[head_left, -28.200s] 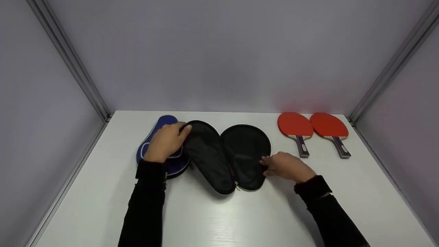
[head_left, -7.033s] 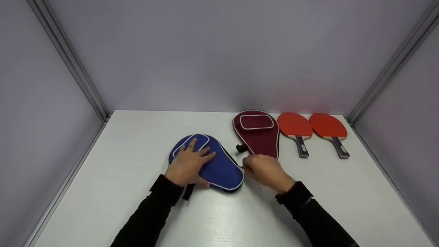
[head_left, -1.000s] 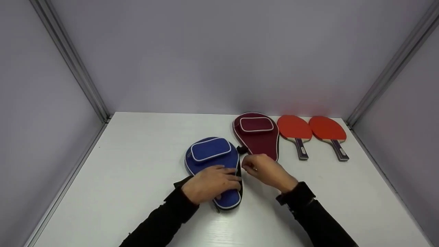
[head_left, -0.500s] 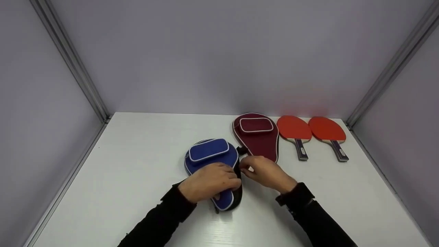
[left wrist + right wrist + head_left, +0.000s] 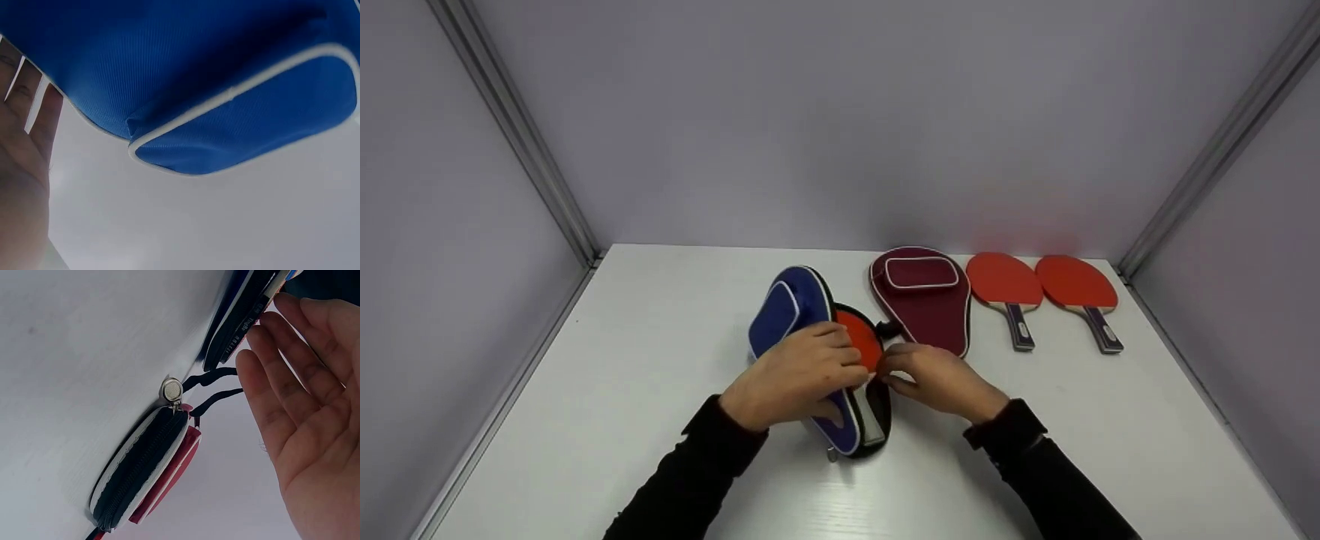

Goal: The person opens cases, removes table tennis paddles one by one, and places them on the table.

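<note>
A blue table tennis bat case (image 5: pixel 778 319) with white piping stands half unfolded, its cover tilted up to the left. Inside it a red bat (image 5: pixel 861 337) shows in part, with its pale handle (image 5: pixel 871 424) toward the front. My left hand (image 5: pixel 802 371) grips the cover's edge, thumb on the outer side; in the left wrist view my fingers (image 5: pixel 25 95) pass behind the blue cloth (image 5: pixel 169 62). My right hand (image 5: pixel 937 379) brings thumb and fingertips together at the case's right rim, beside the bat. In the right wrist view several fingertips lie close to the bat's black edge (image 5: pixel 247 326).
A maroon bat case (image 5: pixel 926 304) lies just behind my right hand; its zipper and round metal pull (image 5: pixel 172 389) show in the right wrist view. Farther right, two red bats (image 5: pixel 1005 281) (image 5: pixel 1078 283) lie side by side on the white table (image 5: pixel 675 300). Grey panels surround the table.
Over the last second my left hand has lifted the blue case's cover up and leftward, exposing the red bat inside. My right hand has shifted slightly left, staying at the case's right rim.
</note>
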{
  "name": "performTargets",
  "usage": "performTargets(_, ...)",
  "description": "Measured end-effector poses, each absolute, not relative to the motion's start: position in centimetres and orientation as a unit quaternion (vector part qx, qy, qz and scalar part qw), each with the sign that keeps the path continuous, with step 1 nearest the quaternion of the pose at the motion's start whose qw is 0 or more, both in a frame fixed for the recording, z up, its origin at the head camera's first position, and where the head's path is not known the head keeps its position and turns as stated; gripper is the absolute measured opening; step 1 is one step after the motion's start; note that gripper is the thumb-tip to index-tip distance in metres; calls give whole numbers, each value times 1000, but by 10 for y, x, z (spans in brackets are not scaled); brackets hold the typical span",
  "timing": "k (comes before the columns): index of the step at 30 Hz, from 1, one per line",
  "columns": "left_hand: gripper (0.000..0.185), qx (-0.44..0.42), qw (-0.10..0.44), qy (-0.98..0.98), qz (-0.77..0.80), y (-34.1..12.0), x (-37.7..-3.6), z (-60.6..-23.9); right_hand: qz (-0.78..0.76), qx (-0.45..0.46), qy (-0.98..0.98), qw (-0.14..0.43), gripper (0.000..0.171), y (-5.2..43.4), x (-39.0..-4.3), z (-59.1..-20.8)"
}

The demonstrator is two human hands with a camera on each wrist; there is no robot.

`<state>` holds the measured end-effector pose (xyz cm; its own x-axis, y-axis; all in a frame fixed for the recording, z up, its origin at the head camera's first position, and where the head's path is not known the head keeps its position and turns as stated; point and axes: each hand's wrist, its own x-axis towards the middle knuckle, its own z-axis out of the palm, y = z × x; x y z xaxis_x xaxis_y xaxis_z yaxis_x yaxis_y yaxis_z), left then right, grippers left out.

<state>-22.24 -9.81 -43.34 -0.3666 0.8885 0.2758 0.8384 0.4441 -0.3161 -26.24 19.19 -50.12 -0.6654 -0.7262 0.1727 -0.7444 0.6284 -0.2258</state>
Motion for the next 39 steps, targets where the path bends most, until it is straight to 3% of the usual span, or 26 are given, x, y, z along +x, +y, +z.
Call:
performTargets(8,42,-481,235,-844,23,-126,-227,-417,131,427,-892,62,8,192,-261,-502)
performTargets(16,37,-449,206,-869,-15,-146,-233,-411,138,462,-876,-7,14,190,-261,-507)
performTargets(27,25,-370,160,-913,-59,-174,-238,-406,129,449,-884,-9,13,191,-262,-506)
performTargets(33,30,-308,100,-941,-98,-188,-242,-408,113,413,-903,14,8,196,-260,-506)
performTargets(37,26,-261,30,-957,-120,-198,-247,-418,96,397,-913,25,7,200,-260,-505)
performTargets(39,35,-235,-16,-963,-130,-204,-250,-424,92,397,-913,29,7,200,-260,-505)
